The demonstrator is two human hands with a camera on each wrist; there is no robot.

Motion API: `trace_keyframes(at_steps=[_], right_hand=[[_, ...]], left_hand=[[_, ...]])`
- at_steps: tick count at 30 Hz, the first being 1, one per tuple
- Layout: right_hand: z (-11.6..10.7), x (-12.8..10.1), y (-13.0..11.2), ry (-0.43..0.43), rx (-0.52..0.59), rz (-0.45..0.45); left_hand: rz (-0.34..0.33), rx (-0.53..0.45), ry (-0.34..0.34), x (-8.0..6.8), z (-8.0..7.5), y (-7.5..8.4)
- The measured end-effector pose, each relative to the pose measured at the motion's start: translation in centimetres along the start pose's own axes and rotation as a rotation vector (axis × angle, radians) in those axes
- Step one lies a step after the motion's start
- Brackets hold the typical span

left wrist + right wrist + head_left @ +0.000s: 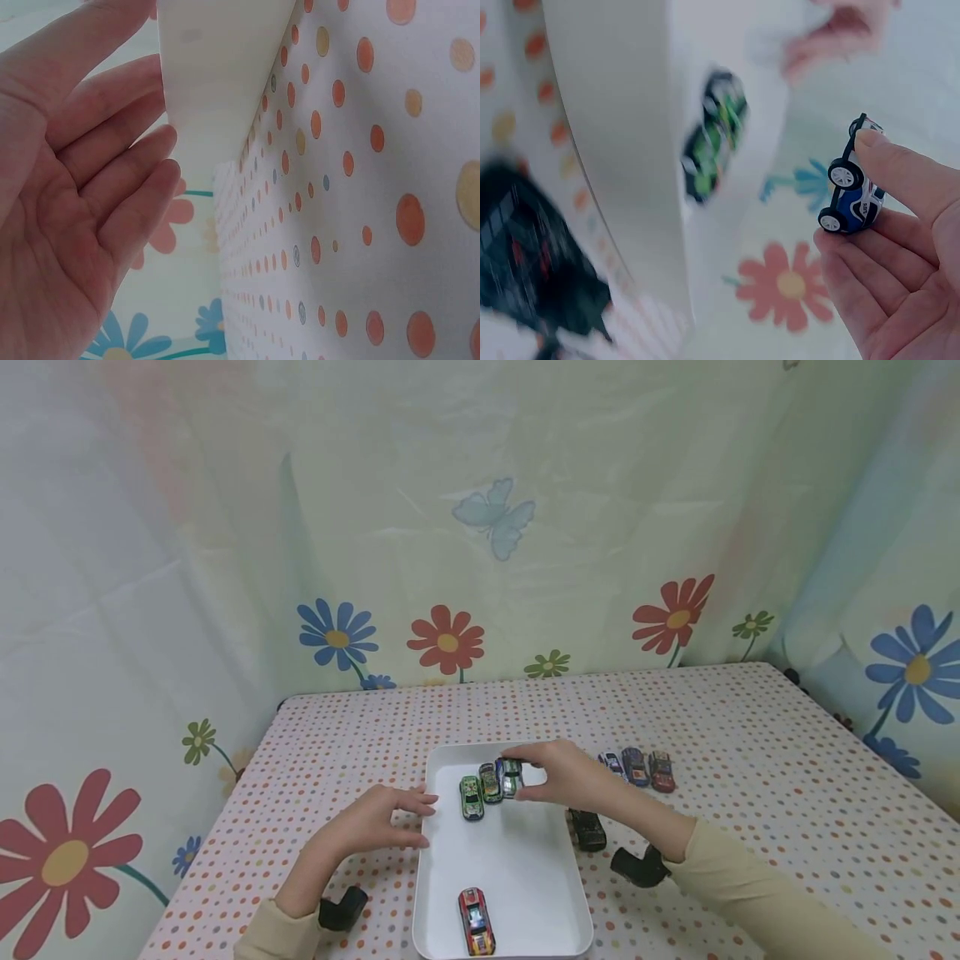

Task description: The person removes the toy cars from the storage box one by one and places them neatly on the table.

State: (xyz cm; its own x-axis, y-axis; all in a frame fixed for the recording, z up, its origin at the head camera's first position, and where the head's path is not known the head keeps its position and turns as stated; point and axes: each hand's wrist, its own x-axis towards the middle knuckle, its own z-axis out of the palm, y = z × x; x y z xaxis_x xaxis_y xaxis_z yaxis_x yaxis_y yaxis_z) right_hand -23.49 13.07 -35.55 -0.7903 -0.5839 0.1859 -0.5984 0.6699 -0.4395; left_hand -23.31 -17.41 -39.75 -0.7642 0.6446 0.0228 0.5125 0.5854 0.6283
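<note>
My right hand (pixel 558 775) pinches a small blue, white and silver toy car (pixel 855 180) between thumb and fingers, over the far right part of the white tray (pixel 525 877). In the right wrist view the car is tilted, its wheels toward the tray. Beside it in the tray are a green toy car (pixel 471 798) and a darker green patterned one (pixel 491 783). A red and yellow toy car (pixel 477 922) lies at the tray's near end. At the tray's left side is my left hand (pixel 375 818), fingers loosely bent with the tips right at the wall.
Right of the tray, a black toy car (pixel 587 831) sits on the dotted tablecloth (pixel 360 735). Farther back stand a white and blue car (pixel 612 763), a blue one (pixel 635 767) and a red one (pixel 662 772). A flowered curtain (pixel 585 585) hangs behind the table.
</note>
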Motion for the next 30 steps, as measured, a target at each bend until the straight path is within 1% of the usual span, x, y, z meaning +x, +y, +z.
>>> trace_keyframes(at_steps=[4, 8, 12, 16, 18, 23, 28, 30], right_hand=[[-2.1, -0.7, 1.2, 0.044, 0.019, 0.052], [-3.6, -1.8, 2.8, 0.083, 0.001, 0.084], [-4.5, -3.3, 4.6, 0.11, -0.015, 0.112], [-4.9, -4.6, 6.1, 0.118, -0.052, 0.131], [-4.9, -5.1, 6.8, 0.102, -0.066, 0.135], [-4.3, -6.4, 8.2, 0.018, -0.034, 0.147], [-3.6, -7.5, 8.8, -0.06, -0.013, 0.148], [-3.4, -7.9, 8.9, -0.089, 0.012, 0.153]], left_hand=[[0.002, -0.002, 0.001, 0.0, 0.0, 0.0], [0.004, -0.001, 0.002, 0.0, -0.1, 0.1], [0.002, -0.002, 0.001, 0.0, -0.1, 0.1], [-0.007, -0.003, 0.003, -0.1, -0.1, 0.0], [-0.012, -0.004, 0.005, -0.1, -0.1, 0.0], [-0.01, -0.005, 0.006, -0.1, 0.0, -0.1], [-0.012, -0.002, 0.004, -0.1, 0.0, -0.1], [-0.008, -0.001, 0.003, 0.0, 0.0, -0.1]])
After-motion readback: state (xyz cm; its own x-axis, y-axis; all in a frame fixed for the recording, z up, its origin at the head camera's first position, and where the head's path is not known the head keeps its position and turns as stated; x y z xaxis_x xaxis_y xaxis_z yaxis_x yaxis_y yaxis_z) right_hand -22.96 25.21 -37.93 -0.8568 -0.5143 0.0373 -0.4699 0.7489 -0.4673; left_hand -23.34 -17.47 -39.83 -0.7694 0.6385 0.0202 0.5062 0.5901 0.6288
